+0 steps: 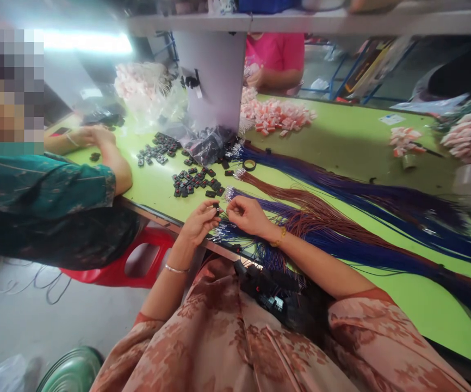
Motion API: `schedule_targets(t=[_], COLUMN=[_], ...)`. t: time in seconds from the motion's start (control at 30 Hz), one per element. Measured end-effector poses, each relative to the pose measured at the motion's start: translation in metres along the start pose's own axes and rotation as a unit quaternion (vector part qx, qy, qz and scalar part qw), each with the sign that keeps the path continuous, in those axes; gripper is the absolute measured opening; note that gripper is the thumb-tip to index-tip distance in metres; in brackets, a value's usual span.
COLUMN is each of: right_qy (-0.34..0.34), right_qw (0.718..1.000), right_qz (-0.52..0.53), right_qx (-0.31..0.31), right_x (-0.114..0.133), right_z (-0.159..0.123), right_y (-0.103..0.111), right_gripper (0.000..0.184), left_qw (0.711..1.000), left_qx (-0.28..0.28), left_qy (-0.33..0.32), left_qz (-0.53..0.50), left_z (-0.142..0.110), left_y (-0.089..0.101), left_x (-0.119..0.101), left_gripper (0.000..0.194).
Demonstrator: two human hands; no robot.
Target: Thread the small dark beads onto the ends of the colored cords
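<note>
Above a bright green tabletop [415,310] strewn with small black plastic connectors [188,182], a left hand [199,222] pinches one black plastic connector [216,208] as the right hand [247,215], fingertips closed, works just beside it

Left hand [199,222] — pinching black connector [216,208]; right hand [247,215] beside it — wire bundles [301,204] under forearm

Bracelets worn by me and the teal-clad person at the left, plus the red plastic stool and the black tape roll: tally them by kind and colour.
Silver-coloured metal bracelets: 2
Yellow bracelet: 1
Red plastic stool: 1
Black tape roll: 1
Total: 5
</note>
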State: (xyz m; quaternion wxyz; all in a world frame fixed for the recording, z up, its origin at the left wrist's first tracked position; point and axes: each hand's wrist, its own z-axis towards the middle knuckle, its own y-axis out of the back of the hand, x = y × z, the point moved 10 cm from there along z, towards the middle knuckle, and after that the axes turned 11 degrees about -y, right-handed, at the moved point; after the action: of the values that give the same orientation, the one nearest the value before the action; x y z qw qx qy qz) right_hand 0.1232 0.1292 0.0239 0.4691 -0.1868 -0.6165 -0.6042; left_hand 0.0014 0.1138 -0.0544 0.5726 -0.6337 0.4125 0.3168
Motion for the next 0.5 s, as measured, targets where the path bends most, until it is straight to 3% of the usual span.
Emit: schedule_targets(t=[0.2,0.5], right_qy=[0.025,0.028], right_qw=[0.999,0.999], right_qz=[-0.034,-0.032], right_qx=[0.008,-0.011], right_x=[0.0075,0.0077], right_z=[-0.0061,-0.0066], right_y=[-0.0001,0.003], right_gripper=[0.005,0.008], left_qw=[0.999,0.997], left_qx=[0.011,-0.01], left_qy=[0.019,0.014], left_qz=[-0.047,-0.072], left_z=[-0.0005,0.0003], left_y=[-0.0078,-0.0037], left_x=[0.0081,0.0122], left_gripper=[0.032,0.029])
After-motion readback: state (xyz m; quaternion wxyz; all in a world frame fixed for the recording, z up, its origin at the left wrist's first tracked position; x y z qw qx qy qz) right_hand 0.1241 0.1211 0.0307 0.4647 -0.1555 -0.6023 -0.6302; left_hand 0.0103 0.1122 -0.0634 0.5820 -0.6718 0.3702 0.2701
